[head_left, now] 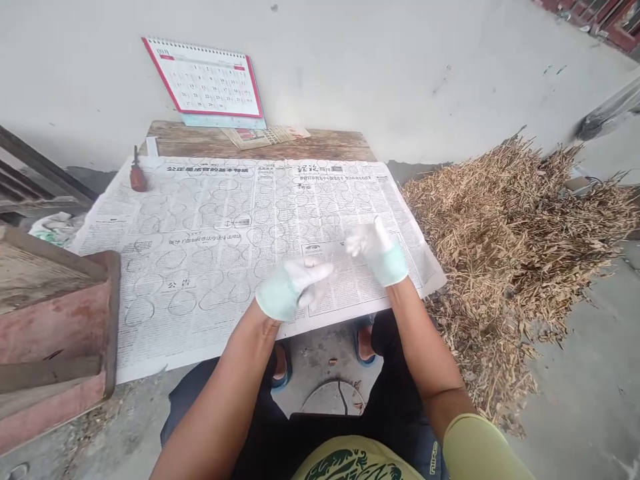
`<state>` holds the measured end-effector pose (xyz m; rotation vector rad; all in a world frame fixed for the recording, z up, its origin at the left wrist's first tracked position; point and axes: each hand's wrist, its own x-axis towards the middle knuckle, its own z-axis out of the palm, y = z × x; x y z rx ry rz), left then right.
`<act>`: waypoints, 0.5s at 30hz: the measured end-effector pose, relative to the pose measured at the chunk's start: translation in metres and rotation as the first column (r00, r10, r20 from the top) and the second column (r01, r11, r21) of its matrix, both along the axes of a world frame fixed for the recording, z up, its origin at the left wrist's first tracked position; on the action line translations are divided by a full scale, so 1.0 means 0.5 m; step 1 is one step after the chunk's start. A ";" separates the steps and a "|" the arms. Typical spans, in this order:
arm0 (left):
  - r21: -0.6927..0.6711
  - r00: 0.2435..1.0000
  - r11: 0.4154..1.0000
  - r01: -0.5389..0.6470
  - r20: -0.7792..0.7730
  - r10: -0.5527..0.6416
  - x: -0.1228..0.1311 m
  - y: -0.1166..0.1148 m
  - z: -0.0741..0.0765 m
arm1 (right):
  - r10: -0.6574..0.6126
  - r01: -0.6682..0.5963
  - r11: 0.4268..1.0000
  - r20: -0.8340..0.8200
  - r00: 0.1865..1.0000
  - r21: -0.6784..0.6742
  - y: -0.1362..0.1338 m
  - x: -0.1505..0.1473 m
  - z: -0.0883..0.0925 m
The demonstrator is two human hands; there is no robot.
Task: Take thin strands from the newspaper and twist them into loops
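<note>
Newspaper sheets (270, 233) cover most of the wooden counter (330, 142) and overhang its near edge. Their Chinese headlines stand upside down from the wearer's side; the columns are too small to read. The paper is greyish white, densely printed, a little creased along the near edge, and marked all over with thin, dark, rounded outlines, many touching or overlapping.

Leaning on the wall at the back, a spiral-bound calendar (215, 83) with a red border carries a heading that looks like 09月 and dates ending at 30. A printed leaflet (260, 136) lies by its foot, its words illegible. On the trousers (434, 440), small pale letters appear to spell NIKE.

Both hands wear white gloves with pale green cuffs and are blurred above the newspaper's near half. The right hand (369, 245) is loosely spread, thumb raised. The left hand (306, 280) points its fingers towards the right; whether they pinch anything cannot be told.

A screwdriver-like tool (137, 177) with a reddish-brown handle is at the paper's far left corner.
</note>
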<state>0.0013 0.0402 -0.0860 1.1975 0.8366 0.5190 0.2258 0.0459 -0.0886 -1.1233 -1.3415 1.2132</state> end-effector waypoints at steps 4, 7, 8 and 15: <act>0.015 0.985 0.991 -0.136 0.109 0.134 0.006 0.010 -0.014 | 0.181 -0.173 0.981 0.091 0.979 -0.091 -0.051 -0.018 0.020; -0.005 0.974 0.990 -0.144 0.178 0.143 0.010 0.015 -0.019 | 0.164 -0.144 0.980 0.141 0.976 -0.138 -0.069 -0.042 0.028; -0.020 0.971 0.989 -0.149 0.185 0.150 0.010 0.017 -0.020 | 0.145 -0.127 0.983 0.132 0.981 -0.135 -0.070 -0.047 0.028; -0.071 0.955 0.975 -0.209 0.202 0.219 0.011 0.024 -0.020 | 0.197 -0.199 0.978 -0.038 0.980 -0.059 -0.050 -0.044 -0.011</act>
